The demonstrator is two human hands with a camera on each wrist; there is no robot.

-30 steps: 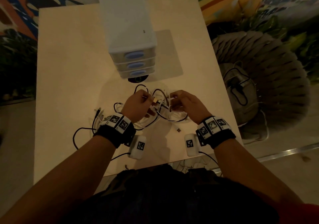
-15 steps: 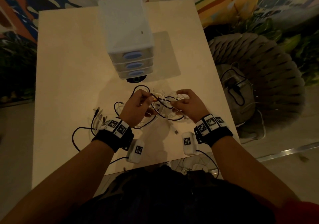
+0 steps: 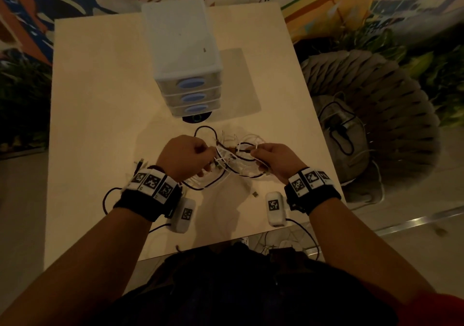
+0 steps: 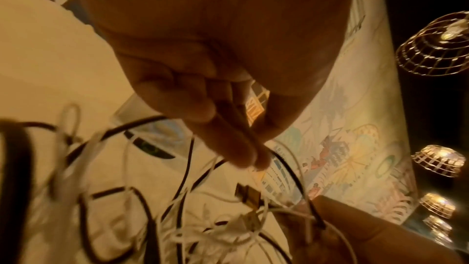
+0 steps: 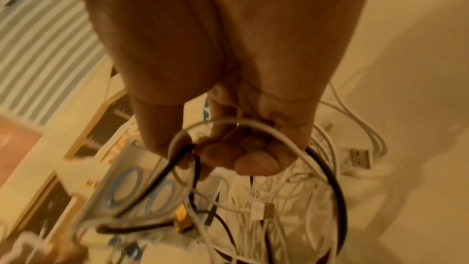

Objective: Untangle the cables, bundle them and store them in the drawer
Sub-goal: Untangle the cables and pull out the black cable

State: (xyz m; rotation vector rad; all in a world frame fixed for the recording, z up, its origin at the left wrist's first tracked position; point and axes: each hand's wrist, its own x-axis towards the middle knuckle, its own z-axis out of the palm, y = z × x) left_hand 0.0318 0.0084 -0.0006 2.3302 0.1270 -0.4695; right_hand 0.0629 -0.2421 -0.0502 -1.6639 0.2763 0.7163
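From the head view, the left hand (image 3: pixel 185 156) and right hand (image 3: pixel 277 161) lift the cables (image 3: pixel 234 158) just above the desk (image 3: pixel 95 114), near the closed drawers (image 3: pixel 190 96), likely so loops hang free for untangling. The left wrist view shows fingers (image 4: pixel 236 148) pinching a black strand. In the right wrist view, curled fingers (image 5: pixel 253 160) grip white and black loops.

- Pale desk (image 3: pixel 95 99) carries a white three-drawer unit (image 3: pixel 183 57) at its far middle.
- Tangled black and white cables (image 3: pixel 213 180) lie nearer than the unit.
- A small plug (image 3: pixel 255 194) lies near the cables.
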